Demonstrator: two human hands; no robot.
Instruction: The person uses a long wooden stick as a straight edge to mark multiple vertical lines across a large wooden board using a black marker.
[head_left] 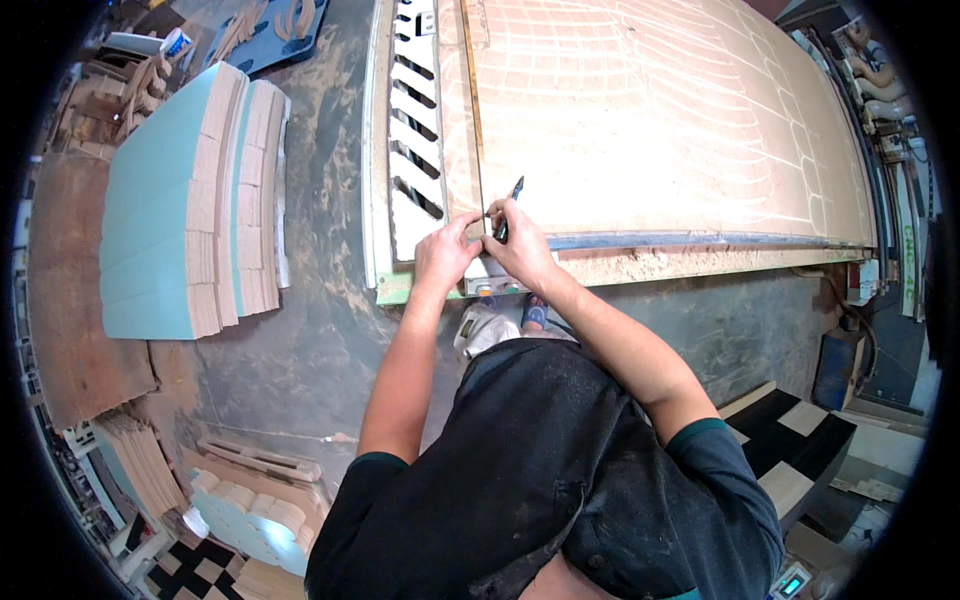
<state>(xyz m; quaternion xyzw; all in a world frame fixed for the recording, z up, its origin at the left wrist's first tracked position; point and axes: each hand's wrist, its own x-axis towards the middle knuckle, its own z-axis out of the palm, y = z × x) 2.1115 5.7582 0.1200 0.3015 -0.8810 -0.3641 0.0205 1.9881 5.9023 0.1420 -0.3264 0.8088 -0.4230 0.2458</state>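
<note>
My left hand (447, 255) is at the near edge of a large machine bed, its thumb and fingertips pinched on the near end of a long thin yellow strip (472, 85). The strip looks like a tape measure and runs straight away from me along the left side of the bed's board. Just to its right, my right hand (522, 248) grips a dark pen (517, 188), the pen's upper end pointing up and away. Its fingertips also come close to the strip, nearly meeting the left hand's. The fingers partly hide the strip's end.
Pale curved lines cover the wide tan board (640, 130) of the bed. A white slotted rail (415, 130) borders it at left. On the left stand stacked wooden blocks with light-blue faces (150, 220). Black and wood-coloured blocks (800, 450) lie at lower right, beside a blue box (838, 368).
</note>
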